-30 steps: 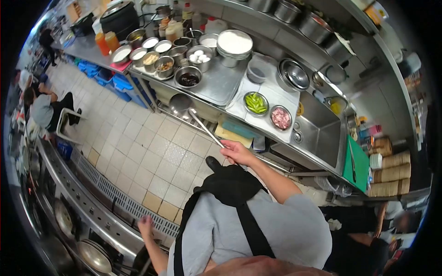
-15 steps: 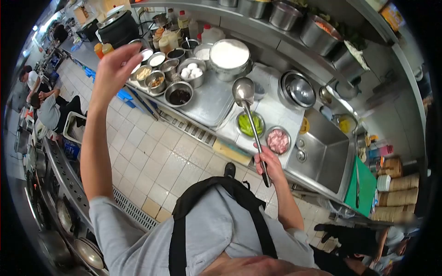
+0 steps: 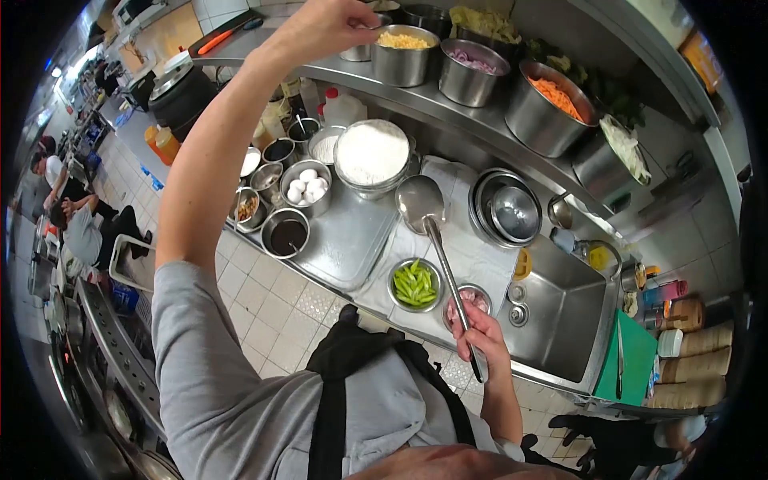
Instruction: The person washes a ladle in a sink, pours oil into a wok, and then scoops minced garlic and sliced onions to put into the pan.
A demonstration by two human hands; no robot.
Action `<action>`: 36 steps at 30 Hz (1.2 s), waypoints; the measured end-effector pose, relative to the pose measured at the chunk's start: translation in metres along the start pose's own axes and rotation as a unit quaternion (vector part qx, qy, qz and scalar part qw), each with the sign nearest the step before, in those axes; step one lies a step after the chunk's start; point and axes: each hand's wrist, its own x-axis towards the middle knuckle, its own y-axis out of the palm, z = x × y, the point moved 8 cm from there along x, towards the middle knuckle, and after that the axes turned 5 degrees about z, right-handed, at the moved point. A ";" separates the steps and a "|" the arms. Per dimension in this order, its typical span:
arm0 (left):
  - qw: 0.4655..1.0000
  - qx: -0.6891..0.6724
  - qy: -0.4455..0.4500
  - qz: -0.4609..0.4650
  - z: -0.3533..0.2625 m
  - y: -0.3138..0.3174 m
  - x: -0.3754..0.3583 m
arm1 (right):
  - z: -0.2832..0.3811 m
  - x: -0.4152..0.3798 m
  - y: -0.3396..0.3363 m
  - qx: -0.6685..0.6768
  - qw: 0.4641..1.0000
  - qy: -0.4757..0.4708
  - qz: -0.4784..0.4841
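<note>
Raised over the shelf, my left hand [image 3: 348, 26] has its fingers curled together beside the rim of a steel pot of chopped yellow food [image 3: 404, 40]; what they hold, if anything, is hidden. My right hand [image 3: 484, 340] is wrapped around the handle of a long steel ladle [image 3: 420, 204], whose bowl is up over the white-covered counter. Below the ladle sit a bowl of green cut vegetable [image 3: 414, 286] and a bowl of pink raw meat [image 3: 472, 302], partly covered by the ladle handle and my right hand.
On the shelf stand pots of chopped purple onion [image 3: 472, 62] and orange shreds [image 3: 552, 100]. A pot of eggs [image 3: 306, 190], a dark sauce bowl [image 3: 286, 234] and a large white-filled bowl [image 3: 372, 152] line the counter. Right are nested bowls [image 3: 512, 212], a sink [image 3: 552, 320] and a knife [image 3: 620, 360].
My left hand has moved up and right, from above the counter's left end to the shelf pots. The ladle stays in my right hand, which has shifted slightly lower in view.
</note>
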 end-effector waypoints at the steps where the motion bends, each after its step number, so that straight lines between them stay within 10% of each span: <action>1: 1.000 -0.015 0.008 0.016 0.002 0.003 0.009 | 0.005 0.003 0.003 0.009 1.000 -0.010 -0.015; 20: 0.951 -0.039 0.261 0.164 0.027 0.076 0.098 | 0.014 0.024 0.067 0.029 0.975 -0.019 -0.219; 36: 0.930 -0.083 0.157 0.323 0.036 0.097 0.111 | 0.004 0.049 0.044 0.061 0.979 0.012 -0.192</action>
